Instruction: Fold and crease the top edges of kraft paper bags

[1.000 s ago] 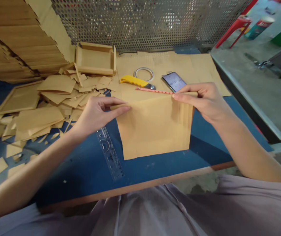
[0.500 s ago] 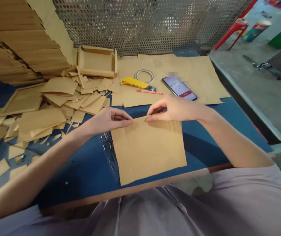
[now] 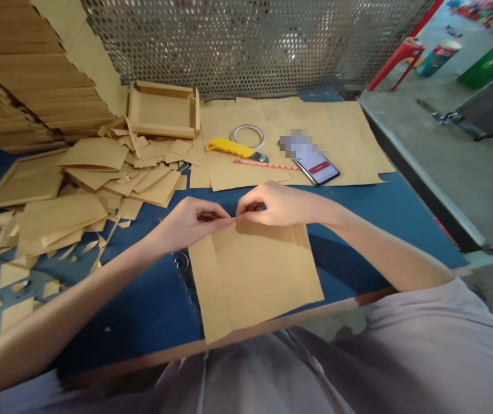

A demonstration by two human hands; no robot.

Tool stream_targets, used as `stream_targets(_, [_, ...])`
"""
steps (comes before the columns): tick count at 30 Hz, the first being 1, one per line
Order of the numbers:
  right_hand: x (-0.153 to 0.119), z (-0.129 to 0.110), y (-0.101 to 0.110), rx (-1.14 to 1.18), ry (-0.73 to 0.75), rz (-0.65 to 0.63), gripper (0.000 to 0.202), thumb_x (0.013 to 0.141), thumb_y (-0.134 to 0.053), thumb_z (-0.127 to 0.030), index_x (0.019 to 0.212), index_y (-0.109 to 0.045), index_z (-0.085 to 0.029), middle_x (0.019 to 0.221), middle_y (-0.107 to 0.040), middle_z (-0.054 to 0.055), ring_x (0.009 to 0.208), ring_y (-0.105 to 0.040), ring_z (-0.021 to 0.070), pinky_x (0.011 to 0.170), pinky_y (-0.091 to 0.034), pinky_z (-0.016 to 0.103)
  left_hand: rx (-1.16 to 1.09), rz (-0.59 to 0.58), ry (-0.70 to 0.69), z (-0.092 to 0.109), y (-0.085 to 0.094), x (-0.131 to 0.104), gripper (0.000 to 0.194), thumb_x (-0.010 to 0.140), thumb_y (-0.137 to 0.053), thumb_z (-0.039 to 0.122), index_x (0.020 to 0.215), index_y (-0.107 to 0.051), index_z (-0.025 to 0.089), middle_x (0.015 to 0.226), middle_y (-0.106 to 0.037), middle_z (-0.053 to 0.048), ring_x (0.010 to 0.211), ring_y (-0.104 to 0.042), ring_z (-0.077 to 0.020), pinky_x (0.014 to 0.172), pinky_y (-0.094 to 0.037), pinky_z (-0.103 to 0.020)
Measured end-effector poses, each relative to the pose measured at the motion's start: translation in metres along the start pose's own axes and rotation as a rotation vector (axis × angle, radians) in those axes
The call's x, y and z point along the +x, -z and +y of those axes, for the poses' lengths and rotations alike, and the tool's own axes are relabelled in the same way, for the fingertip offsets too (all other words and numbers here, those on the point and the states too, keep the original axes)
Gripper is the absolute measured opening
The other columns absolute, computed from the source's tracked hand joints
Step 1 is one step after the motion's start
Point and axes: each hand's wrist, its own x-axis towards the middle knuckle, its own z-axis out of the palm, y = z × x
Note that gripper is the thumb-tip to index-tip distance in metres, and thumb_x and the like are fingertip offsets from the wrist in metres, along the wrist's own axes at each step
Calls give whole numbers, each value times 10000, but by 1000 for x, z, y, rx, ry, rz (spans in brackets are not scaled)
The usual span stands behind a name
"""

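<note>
A sheet of brown cardboard (image 3: 257,276) lies in front of me, its near edge reaching the table's front edge. My left hand (image 3: 197,221) pinches the far edge near its left corner, thumb toward me. Close beside it, my right hand (image 3: 268,205) pinches the same edge, so the fingertips of both hands nearly meet. A clear plastic ruler (image 3: 184,276) shows along the sheet's left side, partly covered by it.
Cardboard scraps (image 3: 78,201) cover the left of the blue table (image 3: 143,305), with a small cardboard tray (image 3: 162,109) behind. A yellow utility knife (image 3: 231,148), tape roll (image 3: 261,138), pink pencil (image 3: 268,165) and phone (image 3: 319,167) rest on flat cardboard (image 3: 350,138). Stacked cardboard (image 3: 18,57) rises at left.
My right hand has slid left along the sheet's far edge, closer to my left hand. The sheet has come slightly toward me. The view has shifted a little.
</note>
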Motion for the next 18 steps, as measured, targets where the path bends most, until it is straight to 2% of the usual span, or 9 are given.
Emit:
stream_targets(6, [-7, 12, 11, 77, -31, 54, 237, 843, -592, -349, 793, -730, -163, 775, -721, 44, 679, -597, 146, 599, -393, 270, 24, 47, -13, -1, 12, 1, 246, 783, -708, 425, 777, -758, 183, 758, -752, -35, 689, -689, -165, 572, -536, -196])
stream_targets(12, [-26, 41, 25, 108, -140, 117, 303, 824, -636, -449, 808, -751, -169, 667, -647, 4, 582, -488, 109, 549, -326, 278, -6, 28, 26, 0, 26, 4, 219, 738, -752, 421, 741, -766, 203, 718, -750, -32, 647, -689, -158, 530, -528, -175])
stream_targets(18, [-43, 60, 20, 401, -167, 82, 327, 822, -654, -477, 780, -689, -155, 766, -698, 36, 666, -640, 133, 682, -480, 296, 29, -97, 50, -8, 31, 7, 220, 771, -716, 434, 774, -767, 220, 757, -760, -29, 676, -694, -162, 555, -532, -180])
